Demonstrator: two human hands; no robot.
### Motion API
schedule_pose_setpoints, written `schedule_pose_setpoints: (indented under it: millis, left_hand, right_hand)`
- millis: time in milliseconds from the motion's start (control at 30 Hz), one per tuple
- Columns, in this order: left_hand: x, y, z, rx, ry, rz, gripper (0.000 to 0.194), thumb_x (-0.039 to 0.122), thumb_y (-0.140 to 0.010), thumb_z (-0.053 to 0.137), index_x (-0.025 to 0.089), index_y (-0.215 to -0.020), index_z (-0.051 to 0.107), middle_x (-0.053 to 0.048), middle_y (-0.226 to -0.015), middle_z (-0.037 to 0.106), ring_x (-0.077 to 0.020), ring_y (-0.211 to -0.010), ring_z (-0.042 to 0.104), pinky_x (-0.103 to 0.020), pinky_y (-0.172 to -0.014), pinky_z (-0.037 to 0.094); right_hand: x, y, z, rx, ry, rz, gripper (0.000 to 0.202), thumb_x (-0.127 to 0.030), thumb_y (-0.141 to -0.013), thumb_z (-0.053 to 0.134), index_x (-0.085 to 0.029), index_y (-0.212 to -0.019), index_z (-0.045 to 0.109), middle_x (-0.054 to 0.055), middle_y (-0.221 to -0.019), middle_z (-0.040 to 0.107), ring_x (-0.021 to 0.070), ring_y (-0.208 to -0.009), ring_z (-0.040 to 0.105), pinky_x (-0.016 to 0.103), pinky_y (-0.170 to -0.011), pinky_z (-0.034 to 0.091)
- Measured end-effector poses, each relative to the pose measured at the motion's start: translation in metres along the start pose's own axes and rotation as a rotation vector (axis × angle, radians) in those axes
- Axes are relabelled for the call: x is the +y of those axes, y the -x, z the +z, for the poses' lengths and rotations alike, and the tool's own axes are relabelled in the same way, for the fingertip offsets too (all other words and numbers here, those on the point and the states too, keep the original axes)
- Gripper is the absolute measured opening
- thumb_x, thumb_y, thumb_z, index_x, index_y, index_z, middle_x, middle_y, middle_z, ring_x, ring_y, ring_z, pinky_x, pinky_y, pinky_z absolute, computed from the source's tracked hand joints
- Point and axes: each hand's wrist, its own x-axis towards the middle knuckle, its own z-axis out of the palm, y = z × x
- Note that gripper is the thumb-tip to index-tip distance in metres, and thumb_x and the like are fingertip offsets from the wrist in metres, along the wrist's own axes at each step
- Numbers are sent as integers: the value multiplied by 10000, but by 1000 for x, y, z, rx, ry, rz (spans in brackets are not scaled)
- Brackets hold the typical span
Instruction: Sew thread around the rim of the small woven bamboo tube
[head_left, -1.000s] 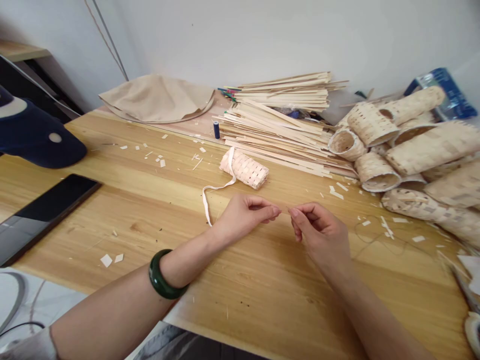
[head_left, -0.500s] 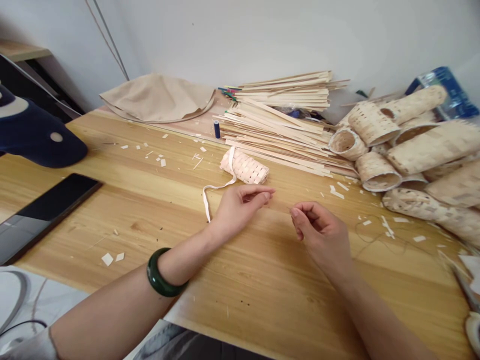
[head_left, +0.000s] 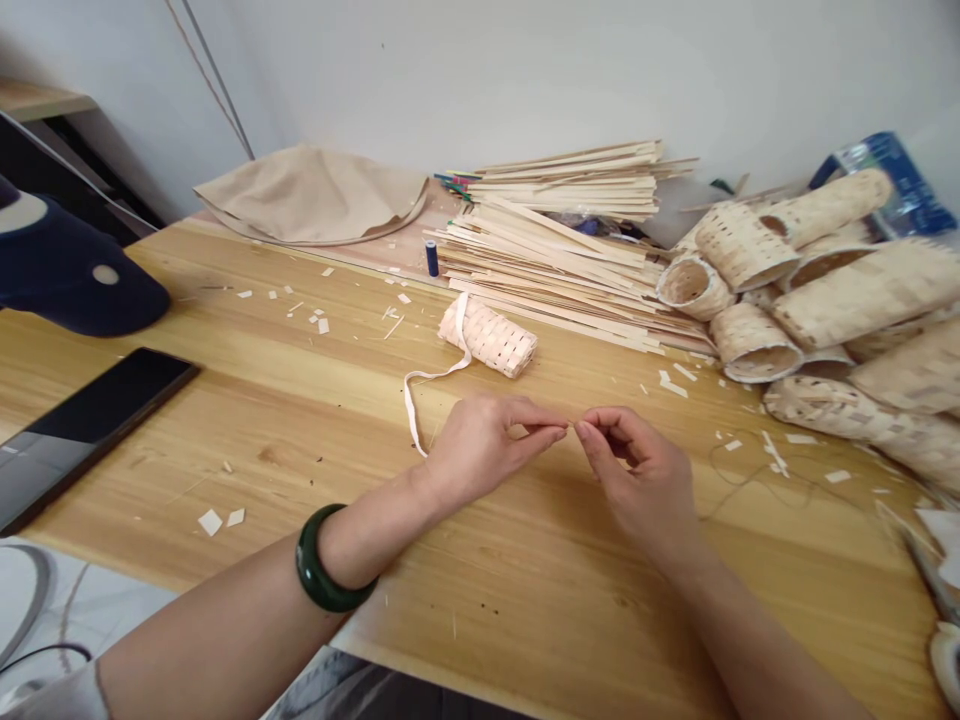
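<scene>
My left hand (head_left: 491, 440), with a green bangle (head_left: 319, 560) on its wrist, is closed in a pinch. Its fingertips meet those of my right hand (head_left: 637, 465), also pinched, above the wooden table (head_left: 525, 600). Whatever lies between the fingertips is too small to make out. A fine dark thread (head_left: 757, 492) loops over the tabletop right of my right hand and runs behind that wrist. Just beyond my left hand lies a small woven tube (head_left: 495, 340) of pale strips, with a white ribbon (head_left: 410, 400) trailing from it towards my wrist.
Bundles of thin wooden strips (head_left: 555, 270) lie at the back beside a blue thread spool (head_left: 432, 258). Several woven tubes (head_left: 750, 250) are heaped at the right, with scissors (head_left: 941, 620) near the edge. A phone (head_left: 97, 430), a navy cap (head_left: 82, 270) and beige cloth (head_left: 315, 195) occupy the left.
My left hand has moved right and slightly down, its fingers now pinched. Its fingertips have closed the gap to my right hand, which has barely shifted.
</scene>
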Motion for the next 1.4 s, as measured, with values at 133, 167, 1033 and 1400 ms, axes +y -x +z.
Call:
schedule_pose_setpoints:
  millis: [133, 167, 1033, 1400]
  left_hand:
    - [1, -1, 2, -21, 79, -56, 170, 305, -856, 670, 219, -910, 805, -23, -934, 808, -207, -877, 739, -261, -784, 522]
    - [1, -2, 2, -25, 124, -93, 160, 301, -845, 678, 209, -881, 803, -24, -900, 808, -203, -857, 739, -259, -776, 523]
    - [4, -7, 1, -92, 626, -339, 127, 228, -774, 757, 148, -869, 781, -41, -783, 791, -157, -773, 736, -266, -822, 566]
    - [1, -6, 3, -97, 630, -340, 143, 224, -767, 767, 130, -874, 781, -49, -808, 799, -168, -795, 750, -261, -822, 580]
  right_hand:
    - [0, 0, -1, 12, -83, 45, 187, -363, -878, 645, -200, -785, 645, -19, -601, 569, 102, -486, 490, 216, -443, 394]
    - [0, -1, -2, 32, -115, 69, 195, -378, -876, 654, -200, -795, 649, -28, -579, 558, 100, -472, 483, 219, -444, 401]
    - [-3, 2, 1, 34, -369, 56, 107, -293, -886, 677, -218, -810, 672, 62, -1041, 646, 190, -990, 655, 360, -866, 610]
    - [-2, 4, 2, 5, -415, 145, 139, -288, -871, 697, -205, -759, 689, 54, -1022, 694, 175, -1010, 648, 303, -875, 571]
